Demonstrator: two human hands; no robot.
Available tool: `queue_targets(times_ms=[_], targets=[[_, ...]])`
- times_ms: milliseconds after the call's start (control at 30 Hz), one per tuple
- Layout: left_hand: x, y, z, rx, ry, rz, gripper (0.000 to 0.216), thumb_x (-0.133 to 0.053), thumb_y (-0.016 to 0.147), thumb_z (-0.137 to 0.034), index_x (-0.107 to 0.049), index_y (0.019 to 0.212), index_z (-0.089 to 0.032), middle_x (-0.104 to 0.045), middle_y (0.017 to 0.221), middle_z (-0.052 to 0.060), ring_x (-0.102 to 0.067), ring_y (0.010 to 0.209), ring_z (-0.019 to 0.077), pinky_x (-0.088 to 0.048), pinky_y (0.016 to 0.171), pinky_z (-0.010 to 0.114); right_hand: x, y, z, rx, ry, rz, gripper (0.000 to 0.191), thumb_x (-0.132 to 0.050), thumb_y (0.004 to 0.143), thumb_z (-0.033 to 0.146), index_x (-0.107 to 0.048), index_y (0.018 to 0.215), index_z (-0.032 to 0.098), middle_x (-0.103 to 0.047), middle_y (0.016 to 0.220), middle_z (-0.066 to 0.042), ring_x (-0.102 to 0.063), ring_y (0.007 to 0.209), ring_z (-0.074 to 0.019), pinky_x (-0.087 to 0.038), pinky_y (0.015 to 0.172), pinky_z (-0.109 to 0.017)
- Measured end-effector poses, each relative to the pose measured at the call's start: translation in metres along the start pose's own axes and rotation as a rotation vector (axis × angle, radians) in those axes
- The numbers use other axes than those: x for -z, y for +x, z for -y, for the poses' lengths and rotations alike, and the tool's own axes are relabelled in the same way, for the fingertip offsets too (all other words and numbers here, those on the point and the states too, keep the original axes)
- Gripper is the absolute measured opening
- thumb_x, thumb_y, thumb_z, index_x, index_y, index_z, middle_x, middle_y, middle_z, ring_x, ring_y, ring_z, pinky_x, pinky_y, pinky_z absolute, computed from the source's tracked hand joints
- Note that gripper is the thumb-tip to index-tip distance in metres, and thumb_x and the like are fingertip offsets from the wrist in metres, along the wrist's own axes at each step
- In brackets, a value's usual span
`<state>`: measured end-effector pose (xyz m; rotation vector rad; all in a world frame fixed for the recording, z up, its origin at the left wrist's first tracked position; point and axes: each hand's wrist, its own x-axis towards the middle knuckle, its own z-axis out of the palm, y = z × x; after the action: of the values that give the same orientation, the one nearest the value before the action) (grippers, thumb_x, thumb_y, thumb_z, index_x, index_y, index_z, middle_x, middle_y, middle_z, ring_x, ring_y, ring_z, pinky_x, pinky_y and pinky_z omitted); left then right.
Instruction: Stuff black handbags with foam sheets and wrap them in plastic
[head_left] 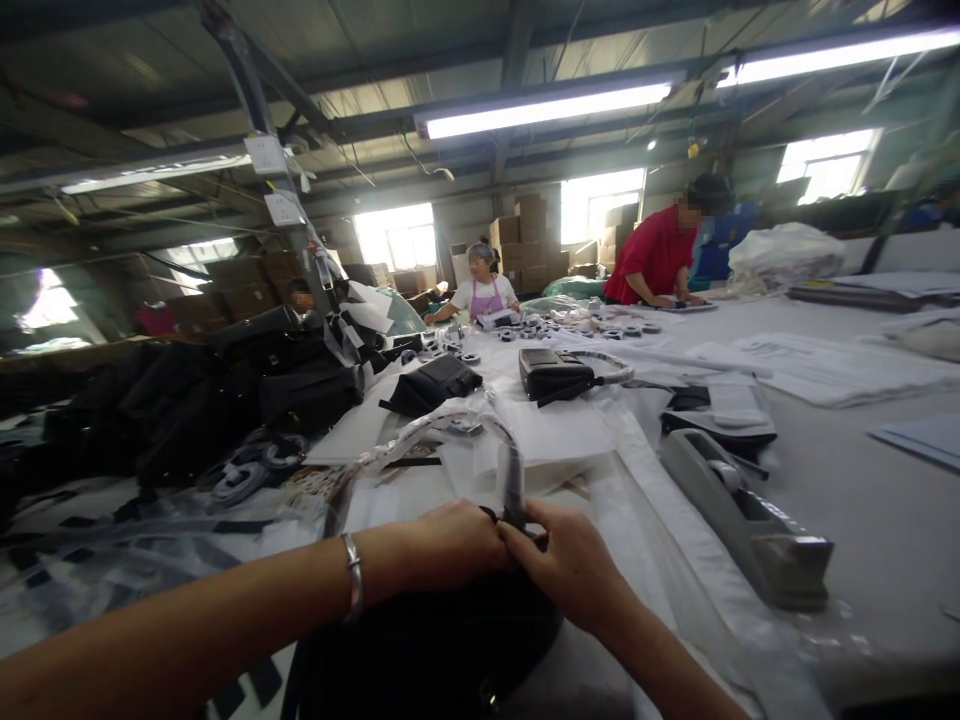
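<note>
A black handbag (435, 655) stands close in front of me, its lower part dark and hard to make out. Its arched handle (511, 470) rises above it, covered in pale wrapping. Both hands meet at the handle's right-hand lower end. My left hand (459, 545), with a silver bangle on its wrist, reaches across the bag's top, fingers curled in at that joint. From the other side, my right hand (577, 565) pinches the same spot with thumb and fingers. The fingertips partly hide the exact point of grip.
A grey tape dispenser (750, 530) sits to the right. Farther back lie black bags (555, 375), white sheets (817, 365) and wrapped rolls. A pile of black bags (180, 390) fills the left. Two people (487, 290) (660, 255) work across the table; another is partly hidden.
</note>
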<state>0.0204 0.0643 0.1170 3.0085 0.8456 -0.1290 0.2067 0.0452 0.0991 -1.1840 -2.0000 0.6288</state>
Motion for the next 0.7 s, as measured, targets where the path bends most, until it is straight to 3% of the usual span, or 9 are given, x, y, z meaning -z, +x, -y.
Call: queue_targets(times_ms=[100, 233, 367, 467, 567, 700], targets=[[0.000, -0.004, -0.001, -0.027, -0.050, -0.047, 0.017, -0.064, 0.087, -0.017, -0.074, 0.097, -0.027, -0.076, 0.090, -0.001, -0.069, 0.074, 0.0162, -0.048, 0.060, 0.021, 0.000, 0.000, -0.004, -0.009, 0.017, -0.022, 0.025, -0.054, 0.087, 0.036, -0.074, 0.085, 0.021, -0.075, 0.077, -0.005, -0.068, 0.073, -0.0222, -0.047, 0.064, -0.027], [-0.009, -0.007, -0.001, -0.035, -0.120, -0.096, 0.023, -0.057, 0.094, -0.018, -0.072, 0.110, -0.027, -0.075, 0.106, -0.001, -0.070, 0.093, 0.0144, -0.050, 0.078, 0.020, -0.003, -0.001, -0.007, -0.022, 0.022, -0.062, 0.029, -0.053, 0.090, 0.040, -0.073, 0.083, 0.021, -0.074, 0.075, -0.005, -0.067, 0.071, -0.0220, -0.048, 0.064, -0.027], [-0.006, -0.007, 0.000, -0.053, -0.126, -0.038, 0.032, -0.060, 0.089, -0.015, -0.068, 0.117, -0.028, -0.073, 0.115, -0.002, -0.069, 0.100, 0.0147, -0.050, 0.084, 0.020, -0.006, -0.004, -0.006, -0.025, 0.048, -0.059, 0.031, -0.052, 0.091, 0.042, -0.073, 0.084, 0.020, -0.075, 0.076, -0.005, -0.068, 0.072, -0.0220, -0.047, 0.064, -0.027], [0.005, -0.005, -0.003, -0.087, -0.069, 0.068, 0.029, -0.067, 0.075, -0.012, -0.073, 0.099, -0.026, -0.076, 0.097, -0.001, -0.070, 0.084, 0.0185, -0.051, 0.068, 0.024, -0.006, -0.006, -0.003, -0.015, 0.069, -0.031, 0.030, -0.053, 0.091, 0.040, -0.074, 0.087, 0.020, -0.075, 0.077, -0.005, -0.069, 0.073, -0.0225, -0.048, 0.064, -0.027], [0.012, 0.002, -0.009, -0.093, 0.009, 0.147, 0.011, -0.070, 0.068, -0.013, -0.074, 0.076, -0.020, -0.075, 0.079, 0.003, -0.068, 0.070, 0.0216, -0.047, 0.056, 0.029, -0.005, -0.007, -0.003, -0.006, 0.068, -0.013, 0.027, -0.054, 0.090, 0.039, -0.074, 0.090, 0.021, -0.076, 0.080, -0.005, -0.070, 0.076, -0.0234, -0.048, 0.065, -0.027], [0.017, 0.013, -0.016, -0.033, 0.064, 0.179, 0.007, -0.072, 0.067, -0.024, -0.073, 0.068, -0.017, -0.071, 0.065, 0.006, -0.063, 0.058, 0.0222, -0.041, 0.048, 0.032, -0.001, -0.005, -0.005, -0.020, 0.056, -0.010, 0.028, -0.052, 0.090, 0.040, -0.074, 0.092, 0.023, -0.076, 0.079, -0.004, -0.069, 0.074, -0.0232, -0.048, 0.064, -0.028]])
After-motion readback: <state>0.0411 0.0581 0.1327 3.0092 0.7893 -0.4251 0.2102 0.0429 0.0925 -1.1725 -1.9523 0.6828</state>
